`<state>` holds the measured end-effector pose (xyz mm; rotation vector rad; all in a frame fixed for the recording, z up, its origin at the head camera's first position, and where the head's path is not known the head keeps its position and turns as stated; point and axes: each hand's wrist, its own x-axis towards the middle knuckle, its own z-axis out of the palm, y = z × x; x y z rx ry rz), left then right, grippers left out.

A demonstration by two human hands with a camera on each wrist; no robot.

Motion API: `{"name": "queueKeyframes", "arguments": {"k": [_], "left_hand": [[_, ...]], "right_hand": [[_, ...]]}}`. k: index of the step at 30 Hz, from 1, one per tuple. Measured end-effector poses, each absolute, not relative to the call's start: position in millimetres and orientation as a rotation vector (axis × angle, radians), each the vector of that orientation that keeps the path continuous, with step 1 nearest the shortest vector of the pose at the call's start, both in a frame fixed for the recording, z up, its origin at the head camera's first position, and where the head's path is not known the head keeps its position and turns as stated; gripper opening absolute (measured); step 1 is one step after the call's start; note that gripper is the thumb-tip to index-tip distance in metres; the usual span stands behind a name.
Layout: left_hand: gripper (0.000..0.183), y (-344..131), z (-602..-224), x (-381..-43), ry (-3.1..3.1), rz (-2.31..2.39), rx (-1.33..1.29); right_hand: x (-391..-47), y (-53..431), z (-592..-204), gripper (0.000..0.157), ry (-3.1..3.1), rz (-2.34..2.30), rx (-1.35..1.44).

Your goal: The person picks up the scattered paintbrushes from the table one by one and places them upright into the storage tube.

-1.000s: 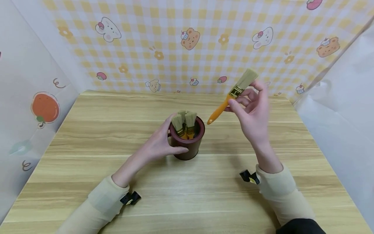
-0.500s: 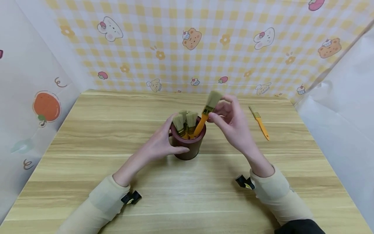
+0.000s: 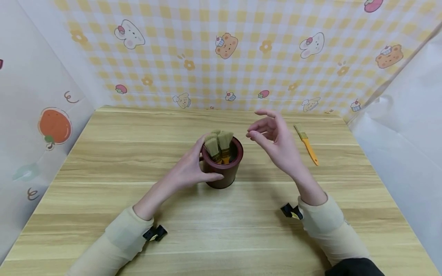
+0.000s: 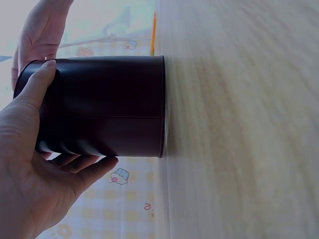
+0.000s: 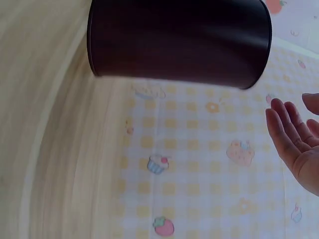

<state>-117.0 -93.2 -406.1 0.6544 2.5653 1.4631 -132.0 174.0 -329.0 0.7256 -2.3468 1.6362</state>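
Around the left side of a dark brown, lidless cylindrical cup (image 3: 223, 174) curls my left hand (image 3: 184, 170), thumb across the front and fingers behind. The cup stands upright on the table. Several paintbrushes (image 3: 225, 142) with pale bristles, brass-coloured ferrules and orange handles stand in it, bristles up, leaning to its left side. Just right of the rim my right hand (image 3: 277, 143) hovers with loosely bent fingers and nothing in them. The left wrist view shows the left thumb (image 4: 37, 84) on the cup's wall. Another paintbrush (image 3: 306, 143) lies on the table to the right.
The wood-grain table (image 3: 221, 234) reaches back to a yellow checked cloth (image 3: 193, 42) with cartoon prints. White sheets rise at the left (image 3: 27, 99) and right (image 3: 411, 126) sides.
My right hand has carried a paintbrush left to the cup, bristles up, and let go of it there. The paintbrush on the table came into view. The left hand stays put.
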Motion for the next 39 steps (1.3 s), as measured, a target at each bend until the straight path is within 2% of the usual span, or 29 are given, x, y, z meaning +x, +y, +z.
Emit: {"name": "queueKeyframes", "arguments": {"k": [20, 26, 32, 39], "left_hand": [[0.115, -92.5, -407.1, -118.9, 2.546, 1.474, 0.658], [0.115, -92.1, -407.2, -119.2, 2.544, 1.479, 0.665], [0.116, -93.0, -407.4, -118.9, 2.542, 1.487, 0.669], [0.116, -93.3, -406.7, -118.7, 2.539, 1.500, 0.685]], "right_hand": [[-182.9, 242.0, -335.3, 0.044, -2.236, 1.769, 0.407], [-192.0, 272.3, -336.6, 0.045, -2.446, 1.532, 0.200], [-198.5, 300.7, -342.9, 0.053, -2.683, 1.322, 0.017], [-206.2, 321.8, -360.0, 0.070, -3.047, 1.046, -0.113]]}}
